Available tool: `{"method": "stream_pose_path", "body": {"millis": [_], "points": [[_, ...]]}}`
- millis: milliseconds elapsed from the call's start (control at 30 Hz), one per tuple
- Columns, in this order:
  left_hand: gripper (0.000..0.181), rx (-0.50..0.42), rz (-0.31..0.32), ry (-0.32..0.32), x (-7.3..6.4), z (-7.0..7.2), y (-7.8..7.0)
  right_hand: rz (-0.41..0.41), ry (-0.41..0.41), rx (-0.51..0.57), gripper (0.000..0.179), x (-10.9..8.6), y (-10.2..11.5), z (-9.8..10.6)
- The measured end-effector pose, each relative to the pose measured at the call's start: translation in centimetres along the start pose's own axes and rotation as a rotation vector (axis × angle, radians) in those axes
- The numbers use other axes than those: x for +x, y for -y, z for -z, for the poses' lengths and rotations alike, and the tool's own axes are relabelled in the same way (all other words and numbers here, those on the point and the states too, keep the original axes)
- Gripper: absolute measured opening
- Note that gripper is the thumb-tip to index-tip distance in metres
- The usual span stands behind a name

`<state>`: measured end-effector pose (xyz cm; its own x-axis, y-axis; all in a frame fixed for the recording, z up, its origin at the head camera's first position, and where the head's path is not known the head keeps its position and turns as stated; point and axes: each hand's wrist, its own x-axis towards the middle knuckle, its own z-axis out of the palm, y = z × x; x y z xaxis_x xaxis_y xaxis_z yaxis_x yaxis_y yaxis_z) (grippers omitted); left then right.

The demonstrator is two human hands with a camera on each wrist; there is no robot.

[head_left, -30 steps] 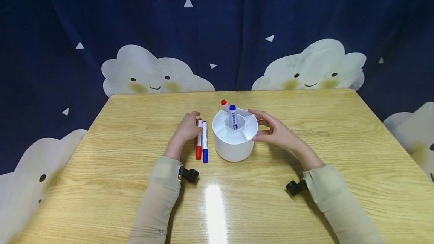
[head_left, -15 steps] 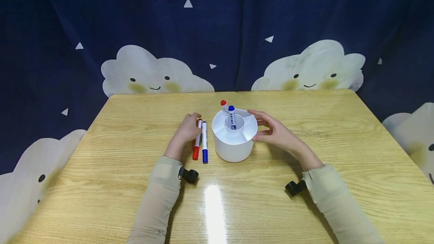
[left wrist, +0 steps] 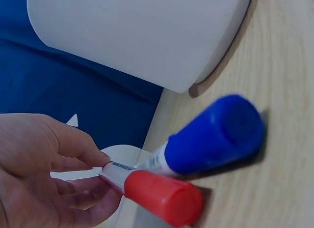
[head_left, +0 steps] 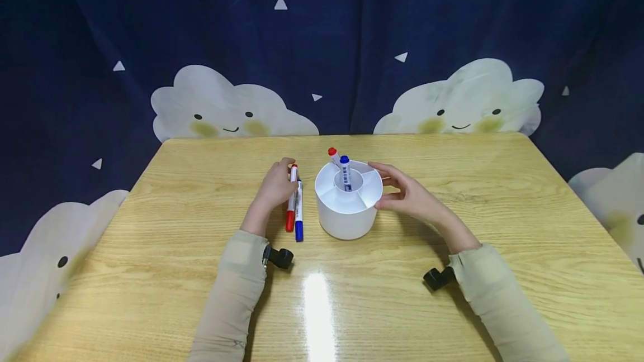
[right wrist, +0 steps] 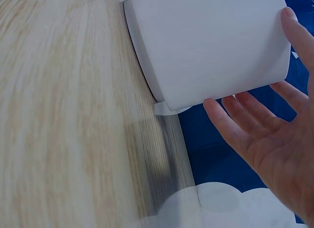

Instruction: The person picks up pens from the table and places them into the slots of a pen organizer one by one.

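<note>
Red-capped white plastic marker [head_left: 291,205] is just L of the round white plastic compartmented organizer [head_left: 347,223], pinched btwn thumb & fingers of the left hand [head_left: 275,186]; blue-capped white plastic marker [head_left: 299,211] lies close beside it on the light wood table [head_left: 201,211], also L of organizer; right hand [head_left: 410,199] holds organizer's R side, thumb & fingers curved round rim; 2nd blue-capped marker [head_left: 345,172] stands in organizer's centre cup; 2nd red-capped marker [head_left: 334,156] leans behind it, compartment can't tell.
</note>
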<state>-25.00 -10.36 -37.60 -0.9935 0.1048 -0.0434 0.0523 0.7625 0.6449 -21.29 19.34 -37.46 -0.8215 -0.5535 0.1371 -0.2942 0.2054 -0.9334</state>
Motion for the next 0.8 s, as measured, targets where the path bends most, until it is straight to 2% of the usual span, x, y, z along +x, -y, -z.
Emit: {"method": "stream_pose_path", "body": {"millis": [333,800], "points": [[0.057,-0.083,-0.031,-0.098,-0.4,1.2,-0.6,0.008,-0.004,-0.001,0.075,0.0,0.0,0.1],[0.054,-0.17,-0.056,-0.211,-1.4,2.5,-2.4,0.014,-0.002,-0.006,0.074,0.0,-0.1,0.1]]}}
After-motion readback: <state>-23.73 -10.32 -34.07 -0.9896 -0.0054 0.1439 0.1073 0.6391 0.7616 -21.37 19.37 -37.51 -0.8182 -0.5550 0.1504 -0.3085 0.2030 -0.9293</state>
